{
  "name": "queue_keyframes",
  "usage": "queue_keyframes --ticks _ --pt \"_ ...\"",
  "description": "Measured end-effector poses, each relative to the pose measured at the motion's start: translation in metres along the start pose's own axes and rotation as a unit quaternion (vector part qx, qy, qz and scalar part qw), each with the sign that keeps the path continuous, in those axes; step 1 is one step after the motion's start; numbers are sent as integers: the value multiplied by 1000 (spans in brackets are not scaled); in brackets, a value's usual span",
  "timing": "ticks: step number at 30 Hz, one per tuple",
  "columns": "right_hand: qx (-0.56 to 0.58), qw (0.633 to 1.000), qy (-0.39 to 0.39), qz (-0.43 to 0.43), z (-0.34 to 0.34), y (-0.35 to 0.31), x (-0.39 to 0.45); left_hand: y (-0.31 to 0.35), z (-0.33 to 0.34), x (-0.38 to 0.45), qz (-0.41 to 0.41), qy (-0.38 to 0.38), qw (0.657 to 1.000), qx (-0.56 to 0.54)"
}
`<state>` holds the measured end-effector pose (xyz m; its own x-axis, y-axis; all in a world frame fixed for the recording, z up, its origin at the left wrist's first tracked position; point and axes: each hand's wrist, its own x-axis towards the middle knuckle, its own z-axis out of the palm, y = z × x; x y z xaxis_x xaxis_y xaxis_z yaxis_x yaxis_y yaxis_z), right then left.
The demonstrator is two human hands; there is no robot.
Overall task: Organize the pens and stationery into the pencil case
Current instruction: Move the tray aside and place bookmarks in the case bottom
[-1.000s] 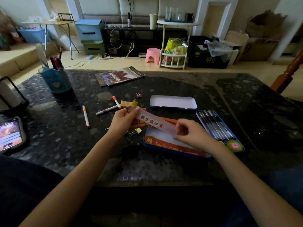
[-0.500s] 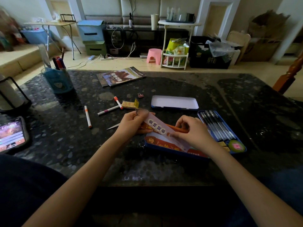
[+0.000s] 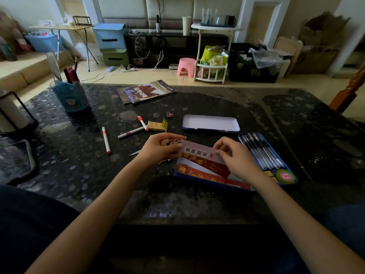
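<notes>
A long pale bookmark (image 3: pixel 197 152) with printed characters is held level over a blue tin pencil case (image 3: pixel 209 183). My left hand (image 3: pixel 160 150) pinches its left end and my right hand (image 3: pixel 237 158) pinches its right end. Red printed cards (image 3: pixel 209 167) lie inside the case below it. To the right, a second blue tin tray (image 3: pixel 242 137) holds several black pens (image 3: pixel 262 152) and a round green tape roll (image 3: pixel 285 176). Three white markers (image 3: pixel 106 139) (image 3: pixel 130 133) (image 3: pixel 142 123) lie on the table to the left.
A white-lined tin lid (image 3: pixel 211 124) lies behind the cases. A yellow packet (image 3: pixel 157 125), a small binder clip (image 3: pixel 169 115), a magazine (image 3: pixel 146 91), a blue pen cup (image 3: pixel 70 97), a phone (image 3: pixel 13 161) and a roll holder (image 3: pixel 11 113) sit on the dark stone table (image 3: pixel 98 175).
Both hands have turned the bookmark from a slant to level and brought it low over the open pencil case. The right hand has shifted right along its end.
</notes>
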<state>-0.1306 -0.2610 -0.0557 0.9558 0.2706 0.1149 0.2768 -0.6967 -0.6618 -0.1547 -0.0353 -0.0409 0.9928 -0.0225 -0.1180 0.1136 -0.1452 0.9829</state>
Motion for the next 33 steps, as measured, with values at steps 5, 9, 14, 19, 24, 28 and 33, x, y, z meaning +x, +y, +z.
queue_keyframes --ticks 5,9,14,19,24,28,33 --pt "-11 1000 29 4 -2 7 4 -6 0 5 5 29 997 74" --pt "-15 997 77 17 -5 11 5 -9 -8 5 38 25 987 154" --pt "-4 999 -1 37 -14 11 7 -10 -15 5 115 189 964 147" --pt "-34 990 -129 45 -7 8 6 -15 -20 8 87 244 962 83" --pt "-94 962 -233 106 -4 13 3 -15 -23 10 73 241 966 57" --pt "-131 966 -206 89 -6 16 2 -17 -21 14 74 229 969 47" --pt "-143 965 -208 75 -6 16 1 -15 -19 12 76 221 971 42"
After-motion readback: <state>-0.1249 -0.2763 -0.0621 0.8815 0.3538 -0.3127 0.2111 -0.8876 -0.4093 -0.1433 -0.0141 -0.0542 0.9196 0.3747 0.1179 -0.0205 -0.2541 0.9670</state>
